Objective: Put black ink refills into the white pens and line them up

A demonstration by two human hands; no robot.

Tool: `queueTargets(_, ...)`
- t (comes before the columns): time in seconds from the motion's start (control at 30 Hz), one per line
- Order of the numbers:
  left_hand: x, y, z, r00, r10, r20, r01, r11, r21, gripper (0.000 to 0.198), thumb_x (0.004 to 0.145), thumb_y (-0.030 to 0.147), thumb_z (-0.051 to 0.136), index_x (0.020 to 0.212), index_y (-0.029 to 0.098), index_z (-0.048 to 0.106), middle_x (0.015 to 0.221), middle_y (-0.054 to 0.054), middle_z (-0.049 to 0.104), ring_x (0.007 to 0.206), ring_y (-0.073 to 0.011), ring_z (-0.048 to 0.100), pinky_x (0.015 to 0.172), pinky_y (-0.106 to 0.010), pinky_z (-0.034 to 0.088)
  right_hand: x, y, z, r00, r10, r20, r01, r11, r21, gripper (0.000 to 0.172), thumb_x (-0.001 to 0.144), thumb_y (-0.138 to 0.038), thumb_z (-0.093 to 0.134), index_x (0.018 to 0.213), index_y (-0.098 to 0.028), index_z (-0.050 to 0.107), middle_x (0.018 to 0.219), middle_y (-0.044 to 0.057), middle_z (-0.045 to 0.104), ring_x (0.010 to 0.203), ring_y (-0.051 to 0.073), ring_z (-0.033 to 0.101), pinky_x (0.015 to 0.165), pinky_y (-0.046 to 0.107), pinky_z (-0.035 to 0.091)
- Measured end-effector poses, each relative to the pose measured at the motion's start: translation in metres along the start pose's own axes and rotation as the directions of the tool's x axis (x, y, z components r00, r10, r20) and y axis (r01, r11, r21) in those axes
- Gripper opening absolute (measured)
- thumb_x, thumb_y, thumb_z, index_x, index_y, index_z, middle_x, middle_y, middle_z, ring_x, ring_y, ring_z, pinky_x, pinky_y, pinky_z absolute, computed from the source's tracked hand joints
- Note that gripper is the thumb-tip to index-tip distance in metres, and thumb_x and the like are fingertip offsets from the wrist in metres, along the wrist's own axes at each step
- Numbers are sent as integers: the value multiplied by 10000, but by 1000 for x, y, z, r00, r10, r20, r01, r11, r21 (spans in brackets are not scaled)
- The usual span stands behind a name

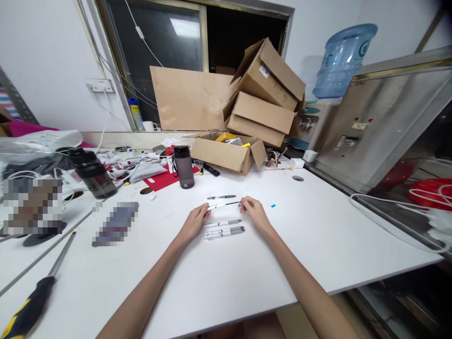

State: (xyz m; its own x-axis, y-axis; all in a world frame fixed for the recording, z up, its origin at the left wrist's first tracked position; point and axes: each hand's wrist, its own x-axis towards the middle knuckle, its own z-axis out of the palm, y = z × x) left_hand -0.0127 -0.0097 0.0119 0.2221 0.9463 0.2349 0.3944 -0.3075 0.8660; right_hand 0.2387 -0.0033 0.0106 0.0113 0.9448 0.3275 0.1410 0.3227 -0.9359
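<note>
My left hand (196, 220) is closed in a pinch on the white end of a slim pen (216, 206). From that end a thin dark rod, which looks like a pen refill (232, 203), runs right to the fingertips of my right hand (253, 209). That hand is closed too, with a small clear piece (240, 207) showing at its fingers, too small to make out. A dark pen (221, 197) lies just beyond my hands. Nearer to me, clear pens with grey grips (226, 232) lie side by side on the white table (226, 278).
Farther back stand a grey bottle (184, 169) and an open cardboard box (221, 153). A dark bottle (95, 174) and clutter are on the left. A screwdriver (44, 287) lies at front left. A blue scrap (273, 205) lies right of my hands; a white cable (391, 230) crosses the right edge.
</note>
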Motion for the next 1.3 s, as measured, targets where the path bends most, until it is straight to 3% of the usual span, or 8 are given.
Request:
queueTargets(0.13, 4, -8, -3, 994, -58, -90, 57, 998, -23, 500, 977, 592, 331, 716, 199, 498, 674, 19, 482, 678, -173, 447, 681, -272, 336, 8, 7, -12, 976, 38, -214, -41, 999, -9, 514, 831, -687, 533, 675, -202, 599, 716, 61, 677, 599, 186, 605, 647, 326, 495)
queueTargets(0.2, 5, -11, -3, 992, -66, -104, 64, 998, -25, 503, 970, 601, 338, 726, 199, 516, 683, 15, 512, 691, -181, 474, 690, -272, 352, 9, 6, -17, 964, 9, -265, -14, 1000, -16, 512, 835, -690, 529, 712, -199, 608, 727, 58, 677, 632, 193, 619, 663, 323, 504)
queueTargets(0.4, 3, -8, -1, 999, -15, -44, 18, 997, 74, 492, 974, 569, 352, 793, 191, 609, 657, 26, 514, 659, -176, 482, 670, -268, 354, 4, -6, -17, 957, -200, -212, 174, 976, -134, 314, 912, -505, 549, 930, -203, 630, 896, 58, 669, 783, 204, 669, 772, 332, 520)
queueTargets(0.53, 1, -2, 0, 1000, 13, -7, -12, 995, 98, 477, 975, 547, 354, 827, 192, 635, 657, 25, 520, 654, -176, 480, 674, -268, 365, 3, -11, -15, 933, -290, -212, 259, 952, -161, 232, 937, -417, 542, 971, -207, 636, 972, 66, 661, 792, 191, 664, 792, 336, 526)
queueTargets(0.7, 1, 2, -2, 999, 46, 6, -47, 994, 94, 421, 961, 504, 415, 765, 194, 622, 688, 7, 556, 695, -179, 508, 704, -272, 384, 2, -12, -15, 925, -306, -224, 279, 949, -147, 195, 943, -367, 543, 985, -204, 641, 968, 61, 655, 803, 185, 660, 796, 331, 529)
queueTargets(0.93, 2, 0, -2, 1000, 5, 8, -6, 1000, 26, 346, 915, 445, 492, 1065, 194, 679, 876, -34, 678, 760, -192, 583, 767, -294, 435, 2, -12, -17, 931, -281, -234, 258, 958, -126, 191, 938, -363, 553, 984, -204, 648, 978, 63, 661, 802, 185, 663, 797, 335, 534)
queueTargets(1.3, 5, -7, -3, 1000, -12, -3, 12, 1000, 3, 363, 903, 443, 502, 1095, 195, 685, 917, -39, 697, 783, -198, 598, 762, -297, 437, 3, -8, -15, 947, -218, -237, 217, 976, -32, 259, 916, -446, 587, 969, -203, 659, 950, 60, 672, 766, 184, 672, 771, 329, 537)
